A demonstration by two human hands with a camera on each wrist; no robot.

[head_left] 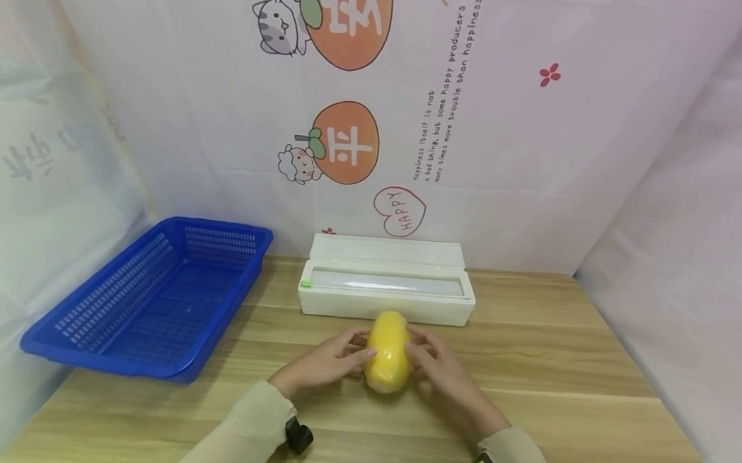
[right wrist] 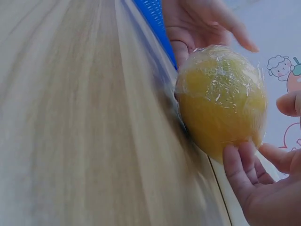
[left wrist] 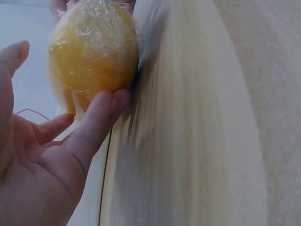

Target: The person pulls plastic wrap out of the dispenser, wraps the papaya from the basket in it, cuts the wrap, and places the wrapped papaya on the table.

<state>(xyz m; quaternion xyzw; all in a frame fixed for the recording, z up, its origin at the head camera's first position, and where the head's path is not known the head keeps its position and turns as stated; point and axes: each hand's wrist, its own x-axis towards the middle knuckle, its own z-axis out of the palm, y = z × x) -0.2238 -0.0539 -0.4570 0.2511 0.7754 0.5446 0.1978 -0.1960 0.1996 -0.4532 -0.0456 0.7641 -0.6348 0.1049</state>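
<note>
A yellow fruit (head_left: 389, 351), oblong and wrapped in clear cling film, is between my two hands over the wooden table. At its left side, my left hand (head_left: 332, 360) touches it with extended fingertips. My right hand (head_left: 445, 374) touches the opposite side the same way. In the left wrist view, the left fingers (left wrist: 96, 125) reach low on the wrapped fruit (left wrist: 94, 56), with the thumb away from it. The right fingers (right wrist: 237, 169) meet the fruit (right wrist: 221, 101) low down too, thumb apart. Its exact kind is hard to tell through the film.
Just beyond the fruit stands a white cling film dispenser (head_left: 385, 305), its lid raised and a green slider at its left end. A blue plastic basket (head_left: 225, 329) is at the left. Printed white cloth (head_left: 509, 162) surrounds the wooden table (head_left: 557, 413).
</note>
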